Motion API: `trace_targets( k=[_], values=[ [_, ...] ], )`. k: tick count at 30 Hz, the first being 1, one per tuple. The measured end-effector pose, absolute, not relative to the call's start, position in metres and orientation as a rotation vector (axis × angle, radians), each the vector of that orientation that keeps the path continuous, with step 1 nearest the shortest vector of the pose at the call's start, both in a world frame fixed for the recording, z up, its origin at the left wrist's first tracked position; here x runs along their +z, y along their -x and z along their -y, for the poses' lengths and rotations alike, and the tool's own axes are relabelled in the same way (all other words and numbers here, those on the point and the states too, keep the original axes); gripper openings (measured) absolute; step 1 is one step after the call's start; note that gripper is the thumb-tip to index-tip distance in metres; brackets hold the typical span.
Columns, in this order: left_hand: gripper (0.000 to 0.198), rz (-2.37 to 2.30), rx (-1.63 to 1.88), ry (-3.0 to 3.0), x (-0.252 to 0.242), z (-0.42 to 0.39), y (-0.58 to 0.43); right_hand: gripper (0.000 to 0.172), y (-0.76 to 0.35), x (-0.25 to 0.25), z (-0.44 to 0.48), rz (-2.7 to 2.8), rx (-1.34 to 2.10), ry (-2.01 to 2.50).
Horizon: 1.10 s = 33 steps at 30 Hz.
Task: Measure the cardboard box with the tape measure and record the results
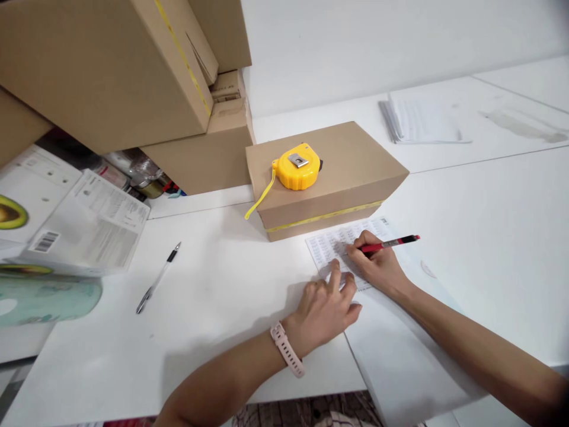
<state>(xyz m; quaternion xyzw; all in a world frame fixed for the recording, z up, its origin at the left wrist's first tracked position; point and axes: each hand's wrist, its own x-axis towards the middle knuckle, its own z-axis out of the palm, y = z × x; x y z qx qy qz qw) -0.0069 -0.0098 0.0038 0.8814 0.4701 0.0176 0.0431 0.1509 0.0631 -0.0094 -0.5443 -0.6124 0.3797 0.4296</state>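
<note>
My right hand grips a red and black pen, its tip end hidden by my fingers over a printed sheet. The sheet carries rows of small text and lies flat on the white table. Holding nothing, my left hand rests at the sheet's lower left edge with its fingers apart. A pink strap circles the left wrist. Just beyond the sheet is a closed cardboard box with a yellow strip along its side. On top of it sits a yellow tape measure with a metal clip and wrist cord.
A clear-barrelled pen lies on the table to the left. Larger cardboard boxes are stacked at the back left, above a white avocado-printed package. A stack of papers lies at the back right.
</note>
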Motion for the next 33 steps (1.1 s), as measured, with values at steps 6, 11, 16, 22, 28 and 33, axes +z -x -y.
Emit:
trace_targets(
  k=[6,11,16,22,28,33],
  values=[
    [0.052,-1.426,0.013,-2.659,0.008,0.009,0.007,0.031,-0.151,-0.013,-0.064,1.552,0.962,1.363],
    [0.051,-1.403,-0.044,-2.646,0.013,0.009,0.008,0.03,-0.151,-0.015,-0.064,1.585,0.935,1.38],
    [0.052,-1.414,-0.024,-2.642,0.013,0.01,0.007,0.03,-0.151,-0.017,-0.064,1.595,0.929,1.374],
    [0.052,-1.416,-0.018,-2.617,0.012,0.01,0.008,0.026,-0.152,-0.017,-0.063,1.619,0.937,1.344],
    [0.052,-1.419,-0.029,-2.616,0.013,0.01,0.007,0.028,-0.15,-0.014,-0.063,1.568,0.968,1.37],
    [0.052,-1.418,-0.034,-2.626,0.014,0.009,0.007,0.028,-0.151,-0.015,-0.064,1.565,0.933,1.364]
  ],
)
